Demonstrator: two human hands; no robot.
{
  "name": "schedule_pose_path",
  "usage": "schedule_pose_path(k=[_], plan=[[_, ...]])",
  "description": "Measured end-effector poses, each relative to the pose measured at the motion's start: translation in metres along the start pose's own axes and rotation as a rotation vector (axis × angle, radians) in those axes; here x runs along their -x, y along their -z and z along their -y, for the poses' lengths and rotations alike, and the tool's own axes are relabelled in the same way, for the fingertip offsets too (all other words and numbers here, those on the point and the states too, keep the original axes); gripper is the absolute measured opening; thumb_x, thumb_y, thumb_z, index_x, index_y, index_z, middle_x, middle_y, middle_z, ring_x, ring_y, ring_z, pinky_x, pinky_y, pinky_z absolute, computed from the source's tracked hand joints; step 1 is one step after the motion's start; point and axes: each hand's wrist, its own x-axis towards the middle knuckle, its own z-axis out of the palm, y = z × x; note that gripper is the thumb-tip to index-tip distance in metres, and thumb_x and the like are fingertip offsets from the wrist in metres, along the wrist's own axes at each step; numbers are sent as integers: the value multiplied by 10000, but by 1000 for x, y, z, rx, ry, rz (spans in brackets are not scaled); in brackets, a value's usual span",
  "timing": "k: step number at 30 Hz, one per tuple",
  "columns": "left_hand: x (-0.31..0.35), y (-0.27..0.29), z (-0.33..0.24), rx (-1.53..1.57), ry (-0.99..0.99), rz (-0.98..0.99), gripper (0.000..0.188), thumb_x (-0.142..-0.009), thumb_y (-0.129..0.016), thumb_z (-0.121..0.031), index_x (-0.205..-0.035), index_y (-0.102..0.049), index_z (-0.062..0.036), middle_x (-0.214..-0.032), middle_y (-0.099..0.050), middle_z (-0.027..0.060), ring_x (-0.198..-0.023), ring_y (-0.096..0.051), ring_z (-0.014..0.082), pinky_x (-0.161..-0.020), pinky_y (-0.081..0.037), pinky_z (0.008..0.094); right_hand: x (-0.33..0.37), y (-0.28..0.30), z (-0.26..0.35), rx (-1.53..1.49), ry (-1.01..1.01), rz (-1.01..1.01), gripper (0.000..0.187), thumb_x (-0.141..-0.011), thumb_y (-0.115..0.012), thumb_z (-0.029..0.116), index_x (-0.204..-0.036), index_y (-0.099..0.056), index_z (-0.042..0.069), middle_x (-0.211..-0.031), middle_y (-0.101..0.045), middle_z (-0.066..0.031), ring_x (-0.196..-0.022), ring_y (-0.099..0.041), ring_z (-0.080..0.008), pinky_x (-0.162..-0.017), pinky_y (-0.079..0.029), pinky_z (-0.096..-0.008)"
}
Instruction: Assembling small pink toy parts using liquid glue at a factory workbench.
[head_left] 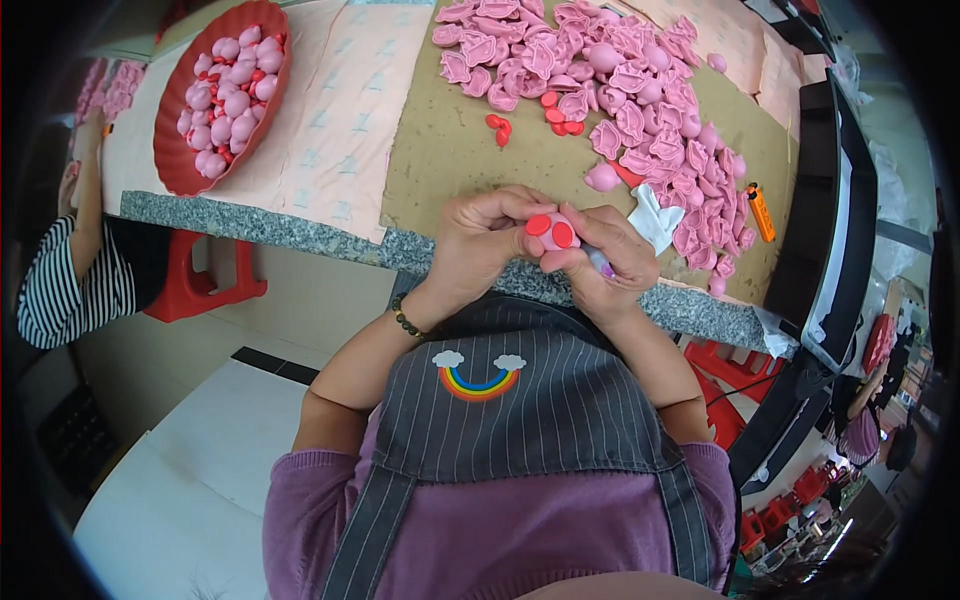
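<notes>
Both hands meet over the near edge of the table around a small pink rubber toy piece (pixel 560 262) with two red oval discs on it. My left hand (pixel 470 240) pinches it from the left, fingertips at the discs. My right hand (pixel 622 258) grips it from the other side, thumb and fingers closed. A small white and purple item (pixel 600 263) shows within the right hand; its kind is mostly hidden. Just beyond the right hand lies a crumpled white cloth or tissue (pixel 656 216). Red disc pieces (pixel 498 129) lie farther off on the table.
A large heap of pink moulded pieces (pixel 540 55) spreads across the far and right table. At the left stands a red fluted basin (pixel 170 150) holding pink and red pieces. An orange tool (pixel 762 212) lies near a black-framed box (pixel 830 220). Another person's arm (pixel 88 190) is at far left.
</notes>
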Motion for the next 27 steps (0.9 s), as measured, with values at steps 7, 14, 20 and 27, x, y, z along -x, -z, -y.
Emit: schedule_pose_path(k=[7,14,20,27], plan=[[1,0,0,-8,-19,-15,237,-691,-710,-9,-914,-638,25,-955,-601,111,-859,-580,152,-753,-488,254,-1,-3,-4,11,74,-37,394,-625,-771,91,-975,-629,-21,-744,-622,-127,-599,-573,-172,-518,-441,-244],[0,0,1,-10,-13,-13,233,-704,-701,-8,-924,-635,28,-962,-601,109,-864,-579,145,-746,-490,251,-1,-2,0,-18,6,-25,359,-670,-750,78,-990,-633,-35,-773,-629,-111,-692,-581,-157,-617,-455,-238],[-7,-11,-5,-126,-6,-82,205,-767,-640,20,-971,-615,31,-955,-608,96,-859,-589,119,-728,-500,233,-3,-6,-6,53,78,-124,380,-663,-737,25,-1018,-614,-28,-833,-619,-132,-689,-588,-161,-584,-462,-238],[-5,-13,-21,-254,177,-78,182,-789,-609,33,-968,-600,64,-921,-627,108,-770,-616,118,-673,-520,233,5,15,6,23,-110,-28,313,-730,-651,-24,-1040,-607,-32,-857,-611,-126,-713,-587,-146,-613,-467,-233]])
